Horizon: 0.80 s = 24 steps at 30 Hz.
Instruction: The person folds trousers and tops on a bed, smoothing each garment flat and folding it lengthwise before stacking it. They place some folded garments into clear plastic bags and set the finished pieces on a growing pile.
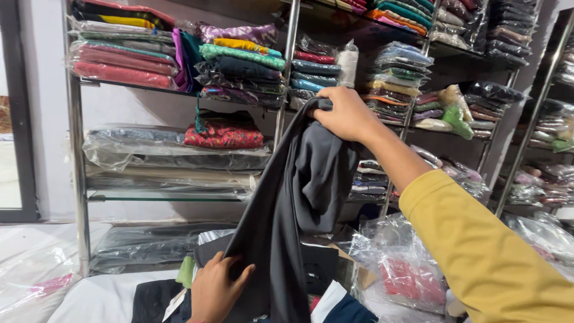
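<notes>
The right hand (347, 115) is raised at shelf height, its grip closed tight on the bunched upper edge of a dark grey cloth (293, 203); the arm behind it wears a mustard-yellow sleeve (478, 245). The left hand (215, 290) is low in the view, fingers curled and clamped on the lower part of the same cloth. The cloth hangs stretched between the two hands, running from the upper hand down and to the left, with a loose fold drooping beneath the upper grip. Just beside the left hand lies a black garment (152, 299) with a white tag (174, 304) on it, and a scrap of light green fabric (186, 270) shows just above. To the right of the lower hand sits a clear plastic bag with red fabric inside (409, 281), with further crumpled plastic bags around it. Behind the cloth stands a metal rack with glass shelves (161, 196). The upper shelves carry stacks of folded fabrics in plastic wrap (122, 57), in red, green, yellow, purple and blue. One folded red patterned piece (224, 136) rests on a middle shelf, left of the cloth. A white surface (95, 296) lies at lower left; whether it is a bench or a mattress cannot be told.
</notes>
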Each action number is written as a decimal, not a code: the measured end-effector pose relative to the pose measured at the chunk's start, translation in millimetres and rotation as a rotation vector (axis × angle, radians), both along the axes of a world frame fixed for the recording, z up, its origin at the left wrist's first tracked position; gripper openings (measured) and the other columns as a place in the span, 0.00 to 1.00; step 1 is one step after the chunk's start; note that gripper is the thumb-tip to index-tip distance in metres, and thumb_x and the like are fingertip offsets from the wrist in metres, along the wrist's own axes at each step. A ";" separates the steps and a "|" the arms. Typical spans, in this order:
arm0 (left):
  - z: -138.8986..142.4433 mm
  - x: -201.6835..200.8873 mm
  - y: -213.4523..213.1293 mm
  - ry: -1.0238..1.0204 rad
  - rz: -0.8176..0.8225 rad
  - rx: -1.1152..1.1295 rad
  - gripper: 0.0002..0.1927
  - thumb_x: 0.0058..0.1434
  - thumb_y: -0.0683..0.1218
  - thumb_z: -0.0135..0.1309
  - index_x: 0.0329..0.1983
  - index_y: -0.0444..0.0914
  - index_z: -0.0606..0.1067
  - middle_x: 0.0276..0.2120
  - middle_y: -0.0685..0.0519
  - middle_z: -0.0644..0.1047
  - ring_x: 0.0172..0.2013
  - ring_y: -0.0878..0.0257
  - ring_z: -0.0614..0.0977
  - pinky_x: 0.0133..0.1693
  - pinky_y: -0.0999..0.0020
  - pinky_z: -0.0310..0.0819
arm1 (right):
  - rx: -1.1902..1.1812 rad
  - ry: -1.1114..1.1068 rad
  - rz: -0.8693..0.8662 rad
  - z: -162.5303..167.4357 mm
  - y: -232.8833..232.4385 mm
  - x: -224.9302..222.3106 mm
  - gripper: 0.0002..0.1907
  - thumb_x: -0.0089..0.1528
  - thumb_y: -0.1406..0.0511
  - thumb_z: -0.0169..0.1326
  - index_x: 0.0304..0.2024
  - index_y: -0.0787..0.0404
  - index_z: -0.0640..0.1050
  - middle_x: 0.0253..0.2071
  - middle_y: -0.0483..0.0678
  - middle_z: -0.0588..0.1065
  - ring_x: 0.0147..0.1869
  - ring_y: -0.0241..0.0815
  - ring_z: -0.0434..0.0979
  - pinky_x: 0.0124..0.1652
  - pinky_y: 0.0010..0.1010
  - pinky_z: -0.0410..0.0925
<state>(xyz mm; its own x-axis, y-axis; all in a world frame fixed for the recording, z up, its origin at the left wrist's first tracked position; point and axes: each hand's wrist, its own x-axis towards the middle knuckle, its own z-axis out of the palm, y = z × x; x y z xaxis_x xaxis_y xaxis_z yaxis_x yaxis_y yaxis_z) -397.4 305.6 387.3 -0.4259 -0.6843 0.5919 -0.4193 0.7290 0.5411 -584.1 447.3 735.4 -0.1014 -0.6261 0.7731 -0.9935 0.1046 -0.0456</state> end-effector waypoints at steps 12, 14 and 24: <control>5.8 -101.3 90.3 -0.001 0.070 0.318 0.49 0.45 0.78 0.58 0.55 0.35 0.72 0.55 0.43 0.70 0.62 0.50 0.68 0.65 0.38 0.50 | -0.097 0.115 -0.055 -14.8 -25.7 42.2 0.12 0.55 0.63 0.58 0.39 0.63 0.81 0.37 0.62 0.79 0.46 0.64 0.79 0.45 0.48 0.71; 4.5 -117.6 88.1 0.054 0.106 0.329 0.43 0.47 0.74 0.59 0.51 0.36 0.73 0.55 0.42 0.70 0.61 0.49 0.69 0.64 0.39 0.52 | -0.095 0.119 -0.075 -19.1 -29.0 44.9 0.12 0.55 0.63 0.58 0.38 0.63 0.81 0.38 0.61 0.79 0.46 0.64 0.78 0.46 0.50 0.71; -78.1 -54.9 -45.6 -0.036 0.268 0.256 0.18 0.48 0.52 0.58 0.40 0.39 0.80 0.48 0.49 0.79 0.52 0.51 0.80 0.61 0.38 0.57 | -0.201 0.132 -0.091 -18.5 -12.7 -16.4 0.12 0.54 0.64 0.60 0.37 0.66 0.80 0.35 0.65 0.78 0.42 0.66 0.79 0.42 0.49 0.72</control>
<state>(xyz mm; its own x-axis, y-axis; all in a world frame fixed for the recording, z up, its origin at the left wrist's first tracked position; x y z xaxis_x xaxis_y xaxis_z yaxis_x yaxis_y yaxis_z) -452.2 260.0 309.2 -0.2285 -0.8985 0.3748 -0.5992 0.4332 0.6733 -600.6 434.6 716.9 -0.0405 -0.4519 0.8912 -0.9791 0.1959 0.0548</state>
